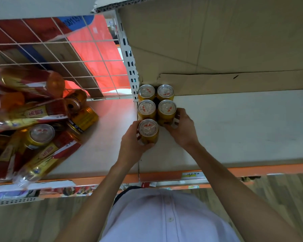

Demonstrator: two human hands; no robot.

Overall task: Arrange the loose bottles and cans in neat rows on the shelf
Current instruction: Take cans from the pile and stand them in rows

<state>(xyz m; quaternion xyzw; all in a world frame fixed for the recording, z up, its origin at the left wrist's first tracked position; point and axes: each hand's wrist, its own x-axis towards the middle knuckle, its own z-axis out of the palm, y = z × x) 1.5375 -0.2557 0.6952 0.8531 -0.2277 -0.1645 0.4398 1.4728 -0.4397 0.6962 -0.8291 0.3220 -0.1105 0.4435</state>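
Several gold cans stand upright in two rows at the left back corner of the white shelf (234, 130). My left hand (132, 145) grips the front can of the left row (148, 131). My right hand (181, 127) holds the front can of the right row (166, 111) from its right side. Behind them stand the middle left can (146, 109), the back left can (146, 92) and the back right can (165, 92). A loose heap of gold cans (40, 135) and gold-and-red bottles (35, 112) lies on the neighbouring shelf section at the left.
Flattened cardboard (217, 41) lines the back of the shelf. A white perforated upright (129, 63) and a wire grid (59, 55) separate the left section. An orange price rail (252, 170) runs along the shelf's front edge. Wooden floor lies below.
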